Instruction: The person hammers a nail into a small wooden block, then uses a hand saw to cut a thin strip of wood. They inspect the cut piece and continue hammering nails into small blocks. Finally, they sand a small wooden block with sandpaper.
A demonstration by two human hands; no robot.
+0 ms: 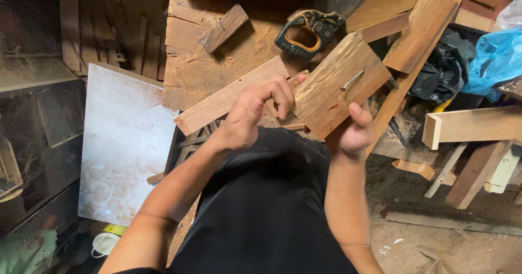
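Note:
I hold a rough square wooden block [331, 89] in front of me with both hands. A bent metal nail [352, 80] sticks out of its upper face. My right hand [354, 130] grips the block from below, thumb up on its face. My left hand [255, 111] curls its fingers over the block's left edge. A long wooden slat [228, 97] lies on the workbench just behind my left hand.
A handsaw with a black and orange handle [307, 32] lies on the sawdust-covered workbench [190, 62]. Wooden planks [418, 32] and offcuts [224, 28] lie about. A white board [125, 143] leans at the left. Blue and black plastic bags [489, 62] sit at the right.

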